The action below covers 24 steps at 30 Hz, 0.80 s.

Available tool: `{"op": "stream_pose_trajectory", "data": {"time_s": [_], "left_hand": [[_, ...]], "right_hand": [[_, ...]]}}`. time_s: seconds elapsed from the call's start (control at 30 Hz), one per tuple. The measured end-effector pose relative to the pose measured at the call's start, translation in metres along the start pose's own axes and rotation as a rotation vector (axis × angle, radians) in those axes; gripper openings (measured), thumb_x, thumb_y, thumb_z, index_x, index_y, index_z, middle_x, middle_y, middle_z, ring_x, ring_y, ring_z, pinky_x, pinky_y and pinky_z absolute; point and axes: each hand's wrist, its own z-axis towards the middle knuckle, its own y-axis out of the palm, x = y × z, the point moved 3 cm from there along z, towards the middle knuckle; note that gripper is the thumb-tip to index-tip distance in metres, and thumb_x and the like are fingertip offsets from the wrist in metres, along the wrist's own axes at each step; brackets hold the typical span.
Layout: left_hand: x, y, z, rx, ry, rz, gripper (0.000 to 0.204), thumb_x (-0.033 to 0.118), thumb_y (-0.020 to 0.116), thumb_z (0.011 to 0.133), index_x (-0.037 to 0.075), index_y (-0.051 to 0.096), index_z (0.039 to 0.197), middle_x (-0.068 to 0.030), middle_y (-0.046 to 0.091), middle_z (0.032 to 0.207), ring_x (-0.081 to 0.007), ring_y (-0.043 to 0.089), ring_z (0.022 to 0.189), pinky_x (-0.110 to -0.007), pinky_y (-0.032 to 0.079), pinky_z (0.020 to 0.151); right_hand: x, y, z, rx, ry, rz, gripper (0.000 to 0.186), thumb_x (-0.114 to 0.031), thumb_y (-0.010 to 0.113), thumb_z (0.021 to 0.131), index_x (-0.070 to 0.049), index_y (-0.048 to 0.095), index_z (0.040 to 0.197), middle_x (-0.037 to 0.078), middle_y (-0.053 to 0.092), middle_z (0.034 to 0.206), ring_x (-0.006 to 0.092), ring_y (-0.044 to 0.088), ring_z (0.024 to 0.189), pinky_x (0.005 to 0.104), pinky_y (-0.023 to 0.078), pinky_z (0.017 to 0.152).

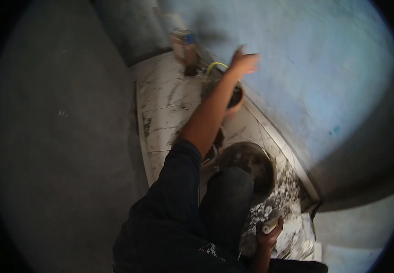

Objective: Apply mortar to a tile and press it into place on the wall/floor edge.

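Note:
My left arm stretches far ahead across the tiled ledge. Its blurred left hand [246, 62] is in front of the pale blue wall [297, 68], fingers apart, with nothing visible in it. I cannot tell whether it touches the wall. Below that hand stands an orange-brown bucket [238, 105] with a yellow handle [212, 66], partly covered by my forearm. Close to my body at lower right, my right hand [273, 234] is closed round a pale, round handle [269, 224] with a hole in its end. What the handle belongs to is mostly hidden.
A wide round basin [269, 175] with a dirty grey inside stands beside my knee [228, 186]. Behind my arm another container [213, 154] partly shows. A brown-and-blue carton-like object [185, 48] is at the far end. Dark splatter covers the white tiles [292, 195] near the right hand.

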Motion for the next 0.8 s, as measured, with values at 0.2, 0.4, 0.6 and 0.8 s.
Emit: {"op": "stream_pose_trajectory", "data": {"time_s": [0.2,0.4,0.6,0.8], "left_hand": [[-0.011,-0.258,0.025,0.398,-0.347,0.826,0.04,0.011,0.059,0.083,0.0,0.047,0.12,-0.0184,0.063,0.082,-0.0225,0.057,0.048,-0.036,0.043,0.041],[-0.019,-0.278,0.011,0.207,-0.508,0.774,0.056,0.021,0.058,0.09,0.008,0.036,0.14,-0.0149,0.064,0.1,-0.024,0.064,0.068,-0.041,0.053,0.064],[-0.093,-0.271,-0.02,-0.474,-0.599,0.07,0.036,0.033,0.058,0.092,0.006,0.058,0.116,-0.0111,0.066,0.093,-0.0235,0.065,0.081,-0.041,0.053,0.079],[-0.284,-0.234,-0.123,-0.699,-0.726,0.701,0.02,0.01,0.057,0.084,-0.001,0.066,0.098,-0.0156,0.068,0.094,-0.0276,0.066,0.082,-0.043,0.056,0.07]], "right_hand": [[0.045,0.032,-0.016,-0.01,0.83,0.856,0.076,0.006,0.067,0.07,-0.005,0.027,0.134,0.004,0.049,0.081,0.0143,0.05,0.069,0.0296,0.049,0.068],[0.021,0.016,-0.008,-0.174,0.251,0.06,0.083,0.003,0.069,0.07,-0.001,0.019,0.137,0.011,0.052,0.095,0.0194,0.055,0.079,0.033,0.05,0.073],[0.005,0.005,-0.002,-0.253,0.579,0.161,0.08,0.0,0.073,0.069,0.005,0.025,0.133,0.012,0.054,0.098,0.0199,0.056,0.083,0.0333,0.05,0.074],[0.014,0.009,-0.01,-0.246,0.598,0.282,0.063,-0.002,0.067,0.076,-0.002,0.032,0.128,0.005,0.052,0.085,0.0144,0.053,0.079,0.0314,0.049,0.07]]}}
